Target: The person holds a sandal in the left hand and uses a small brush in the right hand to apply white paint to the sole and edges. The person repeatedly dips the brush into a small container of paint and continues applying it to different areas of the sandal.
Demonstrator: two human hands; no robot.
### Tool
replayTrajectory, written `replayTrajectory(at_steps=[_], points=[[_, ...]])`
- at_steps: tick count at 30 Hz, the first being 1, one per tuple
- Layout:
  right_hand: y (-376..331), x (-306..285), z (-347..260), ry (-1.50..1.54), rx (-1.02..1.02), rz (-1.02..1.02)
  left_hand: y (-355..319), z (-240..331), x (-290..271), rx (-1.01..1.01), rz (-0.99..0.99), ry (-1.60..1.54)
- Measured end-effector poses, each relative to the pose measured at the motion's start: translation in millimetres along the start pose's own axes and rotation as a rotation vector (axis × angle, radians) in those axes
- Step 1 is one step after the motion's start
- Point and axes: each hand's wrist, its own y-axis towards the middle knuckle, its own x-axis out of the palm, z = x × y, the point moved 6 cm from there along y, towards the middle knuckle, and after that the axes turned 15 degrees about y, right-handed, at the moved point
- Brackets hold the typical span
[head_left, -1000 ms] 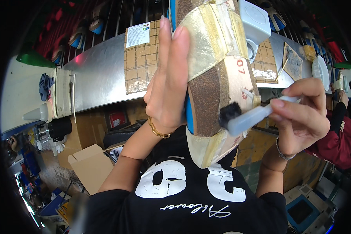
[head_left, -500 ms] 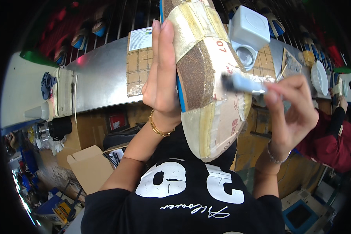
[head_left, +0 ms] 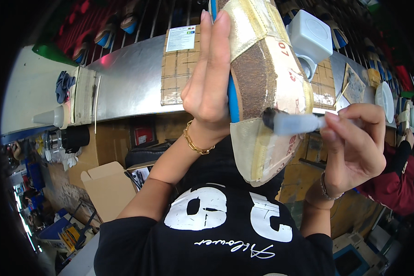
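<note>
Here, the left hand (head_left: 211, 87) grips a lasted shoe (head_left: 262, 92) sole-up while the right hand (head_left: 354, 142) pinches a brush (head_left: 290, 123), its bristles touching mid-sole; glue coverage looks partial.

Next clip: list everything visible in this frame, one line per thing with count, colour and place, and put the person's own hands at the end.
Shoe upper on a last: one, cream and brown with a blue edge, held up at centre.
Brush: one, translucent handle, dark tip touching the shoe's underside.
Metal bench: one, silver, across the upper frame.
Cardboard mat: one, brown, on the bench left of the shoe.
White pot: one, on the bench at upper right.
Cardboard box: one, brown, open, lower left.
Another person's sleeve: one, dark red, right edge.
Bracelet: one, gold, left wrist.
Left hand: flat against the shoe's side.
Right hand: grip closed on the brush.
</note>
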Motion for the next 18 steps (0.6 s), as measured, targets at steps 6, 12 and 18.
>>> replayTrajectory(at_steps=[6,12,18], points=[[-3.6,2.3,1.5,0.049,-0.023,-0.065,-6.0,-4.4,2.7,-0.017,0.011,-0.088],[-6.8,4.0,-0.3,0.104,-0.001,-0.210,-7.0,-7.1,2.6,-0.022,-0.041,-0.107],[-2.9,-0.1,-2.0,0.096,-0.042,-0.362,-10.5,-10.7,3.6,-0.047,-0.087,-0.119]])
